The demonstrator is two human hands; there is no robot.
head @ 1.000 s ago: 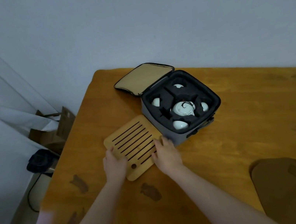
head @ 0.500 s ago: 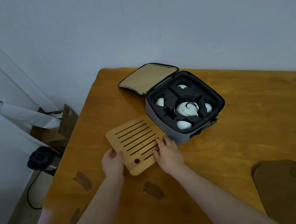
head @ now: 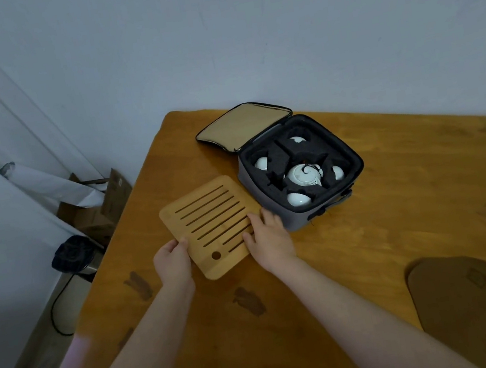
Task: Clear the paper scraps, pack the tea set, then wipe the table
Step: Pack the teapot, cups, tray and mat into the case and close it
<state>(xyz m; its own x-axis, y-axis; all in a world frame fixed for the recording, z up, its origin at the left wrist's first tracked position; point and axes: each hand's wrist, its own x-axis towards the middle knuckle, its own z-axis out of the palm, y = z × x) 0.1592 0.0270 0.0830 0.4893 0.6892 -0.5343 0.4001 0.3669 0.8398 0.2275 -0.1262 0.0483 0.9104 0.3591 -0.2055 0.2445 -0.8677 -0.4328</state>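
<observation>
Slatted tray [head: 212, 220] is lying flat on the table [head: 411, 189], just beside the open case [head: 300, 221]. Its far-from-case edge is pinched by the left hand [head: 172, 260], thumb on top. The right hand [head: 271, 239] is laid on the case-side edge, fingers nearly straight. Teapot [head: 302, 176] and cups [head: 298, 199] are already seated in the case foam. No scraps are seen. Judged left: tray packed, case closed, table wiped.

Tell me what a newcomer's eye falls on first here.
The open grey case on the table holds a white teapot and cups in black foam. Just left of it lies a slatted bamboo tray, the left hand holding its edge and the right hand resting on it.
</observation>
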